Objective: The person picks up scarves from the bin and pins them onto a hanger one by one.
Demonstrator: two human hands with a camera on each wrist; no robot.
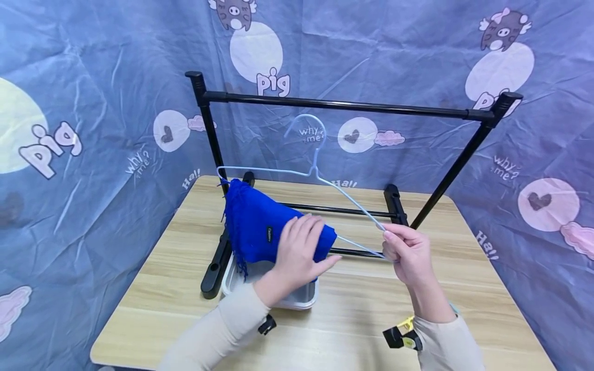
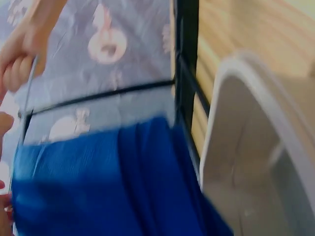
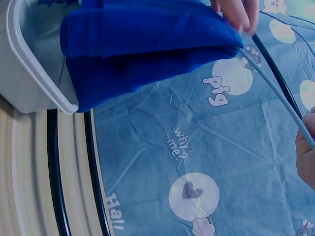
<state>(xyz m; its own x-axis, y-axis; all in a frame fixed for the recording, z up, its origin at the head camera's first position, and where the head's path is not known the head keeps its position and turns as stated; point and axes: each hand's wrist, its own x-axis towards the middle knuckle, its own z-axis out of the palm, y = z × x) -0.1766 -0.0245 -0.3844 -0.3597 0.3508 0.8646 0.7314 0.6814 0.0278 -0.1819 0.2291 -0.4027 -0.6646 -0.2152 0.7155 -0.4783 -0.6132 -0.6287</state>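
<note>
A light blue wire hanger (image 1: pixel 345 193) is held up in front of the rack, hook upward. My right hand (image 1: pixel 408 252) grips its right corner; the same hand shows at the edge of the right wrist view. A folded blue scarf (image 1: pixel 252 219) with a fringed end and a small dark label drapes over the hanger's lower bar, toward its left side. Over the scarf's right part lies my left hand (image 1: pixel 299 247), its fingers extended and thumb spread apart. In the right wrist view, the left fingers (image 3: pixel 236 14) are right at the scarf's folded edge.
A black clothes rack (image 1: pixel 343 104) stands on the wooden table (image 1: pixel 158 288) behind the hanger. Below the scarf sits a whitish plastic bin (image 1: pixel 301 305), and in the left wrist view the bin's rim (image 2: pixel 246 73) is close by. A patterned blue cloth (image 1: pixel 116 77) hangs behind.
</note>
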